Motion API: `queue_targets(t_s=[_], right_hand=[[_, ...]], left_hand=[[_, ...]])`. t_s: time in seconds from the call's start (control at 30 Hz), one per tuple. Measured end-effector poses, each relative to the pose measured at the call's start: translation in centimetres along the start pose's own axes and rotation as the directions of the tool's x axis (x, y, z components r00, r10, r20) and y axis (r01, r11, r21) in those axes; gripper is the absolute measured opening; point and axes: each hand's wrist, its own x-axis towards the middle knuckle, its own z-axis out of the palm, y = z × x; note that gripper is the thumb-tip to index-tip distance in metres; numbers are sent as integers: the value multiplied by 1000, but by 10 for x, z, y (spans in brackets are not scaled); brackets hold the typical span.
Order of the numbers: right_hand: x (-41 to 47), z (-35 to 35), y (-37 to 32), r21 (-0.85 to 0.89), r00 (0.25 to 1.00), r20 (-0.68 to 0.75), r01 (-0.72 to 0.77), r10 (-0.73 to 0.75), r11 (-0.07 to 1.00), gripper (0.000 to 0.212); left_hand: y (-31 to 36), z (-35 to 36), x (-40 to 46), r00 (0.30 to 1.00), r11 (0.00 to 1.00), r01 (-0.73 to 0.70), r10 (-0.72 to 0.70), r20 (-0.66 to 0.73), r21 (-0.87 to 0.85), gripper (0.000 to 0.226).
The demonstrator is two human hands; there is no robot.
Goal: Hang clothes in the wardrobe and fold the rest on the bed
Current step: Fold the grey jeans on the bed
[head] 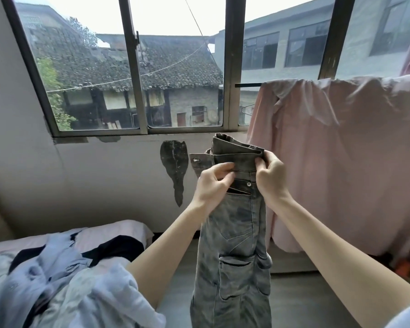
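Both hands hold a pair of grey washed jeans (232,256) up in the air, in the middle of the scene, in front of the wall below the window (133,67). The left hand (213,183) pinches the waistband from the left, thumb and fingers curled onto the denim near the metal button. The right hand (270,176) grips the folded waistband at its right edge, fingers wrapped over the top fold. The waistband is doubled over on itself, with a tab bearing a rivet sticking out to the left. The legs hang straight down between the forearms, with a back pocket and a lower cargo pocket facing the camera; I cannot tell whether anything is in either pocket.

Near left lies the bed (118,230), with a pink sheet. It holds a loose heap of clothes: a pale blue shirt (57,261) spread across the near part, and a dark garment (118,249) partly under it, farther back.

To the right, a large pink cloth (341,150) hangs draped over a rail (247,85) in front of the window, falling almost to the floor, just beside the jeans. A thin hanger (247,109) shows at its left edge. A dark patch of peeled paint (174,166) marks the wall left of the jeans.
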Motion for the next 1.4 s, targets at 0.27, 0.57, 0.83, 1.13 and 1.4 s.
queue_targets(t_s=[0.27,0.57,0.83,1.13,1.4], right_hand=[[16,-15,-16,169,998,69,-2,-10,986,23],[28,-53,-10,32,977,77,198,-200,980,65],[23,-64,11,-19,996,-44,76,-76,997,48],[22,-13,6,-236,997,-39,62,-73,970,33],[-13,117,-58,38,964,56,260,-261,965,31]], left_hand=[[-33,-56,11,982,995,96,-92,-163,17,118],[-7,-51,15,992,931,86,-112,-52,-355,69],[8,-40,23,1000,994,-14,12,-28,-106,41],[22,-64,-25,989,995,-89,84,-120,-41,26],[37,-163,-96,911,998,-52,38,-410,-23,36]])
